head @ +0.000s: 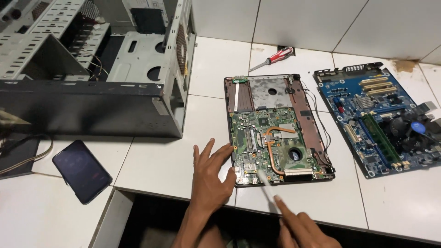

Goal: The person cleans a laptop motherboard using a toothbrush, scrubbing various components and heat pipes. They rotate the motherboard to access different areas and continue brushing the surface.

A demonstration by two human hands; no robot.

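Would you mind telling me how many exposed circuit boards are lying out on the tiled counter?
2: a green laptop board in its open base by the left hand, and a blue desktop motherboard to its right.

Computer repair workshop, open computer case (92, 69), bare motherboard (381, 117), screwdriver (272, 59)

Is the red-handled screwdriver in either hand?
No, the screwdriver lies on the tiles beyond the opened laptop, apart from both hands.

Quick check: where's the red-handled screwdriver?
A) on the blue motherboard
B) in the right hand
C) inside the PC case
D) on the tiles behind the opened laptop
D: the red-handled screwdriver lies on the white tiles just beyond the far edge of the opened laptop, in neither hand.
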